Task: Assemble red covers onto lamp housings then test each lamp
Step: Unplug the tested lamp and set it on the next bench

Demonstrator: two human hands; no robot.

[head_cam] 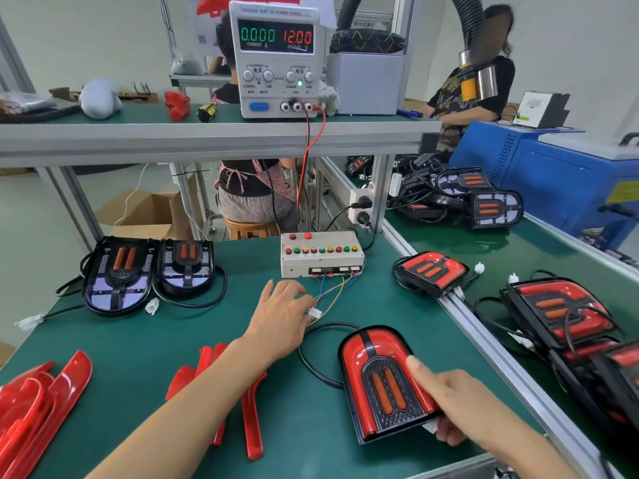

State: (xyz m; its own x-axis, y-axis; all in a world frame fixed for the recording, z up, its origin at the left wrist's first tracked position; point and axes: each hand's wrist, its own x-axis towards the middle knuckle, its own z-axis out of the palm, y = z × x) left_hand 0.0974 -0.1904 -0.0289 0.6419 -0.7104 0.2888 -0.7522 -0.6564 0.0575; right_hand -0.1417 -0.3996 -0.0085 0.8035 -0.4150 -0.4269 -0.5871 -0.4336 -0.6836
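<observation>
A lamp with its red cover fitted (380, 382) lies tilted on the green table (294, 426), its black cable looping behind it. My right hand (446, 406) grips its right edge, thumb on top. My left hand (280, 316) reaches to the white connector (314, 312) on the coloured wires from the test box (321, 254); its fingers pinch the connector. Two uncovered lamp housings (119, 274) (186, 267) sit at the far left. Loose red covers (38, 402) (249, 409) lie at the near left and under my left forearm.
A power supply (276, 60) on the shelf reads 0.000 A and 12.00 V. Covered lamps (430, 271) (560, 309) lie on the conveyor at the right, uncovered ones (494, 207) farther back. A person stands at the far right, another sits behind the bench.
</observation>
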